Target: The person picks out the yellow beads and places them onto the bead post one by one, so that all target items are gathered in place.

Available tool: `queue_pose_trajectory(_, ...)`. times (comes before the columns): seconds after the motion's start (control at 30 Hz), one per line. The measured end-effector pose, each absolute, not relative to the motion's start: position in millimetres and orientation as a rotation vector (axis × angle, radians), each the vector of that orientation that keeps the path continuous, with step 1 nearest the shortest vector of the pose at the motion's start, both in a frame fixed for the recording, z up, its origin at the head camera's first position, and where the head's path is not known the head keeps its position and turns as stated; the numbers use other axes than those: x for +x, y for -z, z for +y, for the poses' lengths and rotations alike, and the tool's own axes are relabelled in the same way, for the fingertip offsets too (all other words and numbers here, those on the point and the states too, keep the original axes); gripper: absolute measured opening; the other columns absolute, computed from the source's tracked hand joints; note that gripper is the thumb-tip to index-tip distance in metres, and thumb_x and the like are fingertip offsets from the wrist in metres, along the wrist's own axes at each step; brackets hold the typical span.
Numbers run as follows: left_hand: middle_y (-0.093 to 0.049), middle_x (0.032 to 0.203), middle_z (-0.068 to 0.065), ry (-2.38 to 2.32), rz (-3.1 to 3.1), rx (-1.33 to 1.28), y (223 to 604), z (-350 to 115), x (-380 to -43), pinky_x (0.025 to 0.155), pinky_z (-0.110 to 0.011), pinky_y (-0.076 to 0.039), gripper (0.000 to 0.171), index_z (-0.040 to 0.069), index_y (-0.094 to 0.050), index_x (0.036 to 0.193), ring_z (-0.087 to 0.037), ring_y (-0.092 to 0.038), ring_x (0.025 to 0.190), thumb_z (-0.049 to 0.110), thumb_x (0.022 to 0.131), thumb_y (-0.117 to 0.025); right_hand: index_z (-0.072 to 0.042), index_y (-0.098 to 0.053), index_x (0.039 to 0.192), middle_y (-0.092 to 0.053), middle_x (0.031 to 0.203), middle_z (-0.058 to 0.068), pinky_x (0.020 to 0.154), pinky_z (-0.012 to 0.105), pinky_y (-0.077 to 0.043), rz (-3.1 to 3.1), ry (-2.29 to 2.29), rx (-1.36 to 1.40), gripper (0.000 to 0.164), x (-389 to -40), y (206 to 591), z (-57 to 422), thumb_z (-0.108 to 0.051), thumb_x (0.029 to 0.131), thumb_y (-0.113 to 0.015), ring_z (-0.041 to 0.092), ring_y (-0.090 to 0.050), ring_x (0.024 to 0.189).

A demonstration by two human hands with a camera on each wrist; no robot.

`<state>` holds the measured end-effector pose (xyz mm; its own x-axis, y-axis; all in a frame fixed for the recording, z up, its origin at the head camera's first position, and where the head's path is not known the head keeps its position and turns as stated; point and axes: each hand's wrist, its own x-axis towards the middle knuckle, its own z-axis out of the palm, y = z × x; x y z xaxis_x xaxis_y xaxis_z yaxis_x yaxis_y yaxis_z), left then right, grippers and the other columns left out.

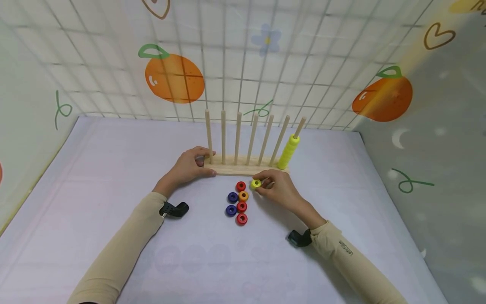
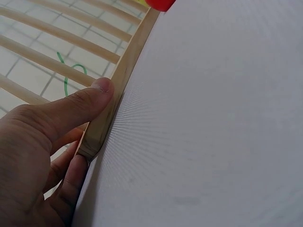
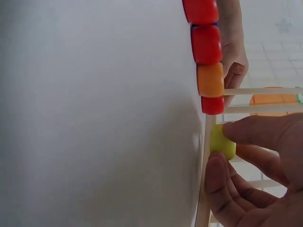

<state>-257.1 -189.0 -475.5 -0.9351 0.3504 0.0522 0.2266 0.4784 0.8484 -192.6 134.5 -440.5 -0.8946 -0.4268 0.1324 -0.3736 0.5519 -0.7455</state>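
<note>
A wooden rack (image 1: 243, 169) with a row of several upright pegs stands on the table. My left hand (image 1: 190, 165) grips the left end of its base, thumb along the front face in the left wrist view. Between thumb and fingers, my right hand (image 1: 279, 188) pinches a yellow bead (image 1: 256, 184) just in front of the base. Stacked yellow beads (image 1: 288, 152) fill the lower part of the far-right peg; the other pegs are bare. Left of the right hand lie three red beads (image 3: 207, 45), two blue beads (image 1: 233, 197) and an orange bead (image 3: 210, 80).
A white cloth covers the table (image 1: 212, 261). Behind the rack rises a grid panel (image 1: 235, 55) under a sheer curtain with printed oranges. A grey patterned curtain (image 1: 436, 177) hangs along the right side. Each wrist carries a small black camera (image 1: 300, 238).
</note>
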Motion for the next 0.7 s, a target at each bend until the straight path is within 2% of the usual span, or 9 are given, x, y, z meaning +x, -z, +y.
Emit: queue_pose_trajectory(0.7,-0.056,0.134,-0.002,-1.432,2.609,0.515,477.8,-190.0,-258.6,0.098,-0.041,-0.051,0.069,0.017,-0.065,0.134,-0.026,-0.057,0.12,0.032,0.072,-0.092,-0.002,-0.075,0.11,-0.074,0.098,0.006,0.064,0.028,-0.057,2.768,1.314,-0.621,0.029,-190.1,434.9,165.8,-0.001,0.081,-0.08,0.018,-0.069,0.078)
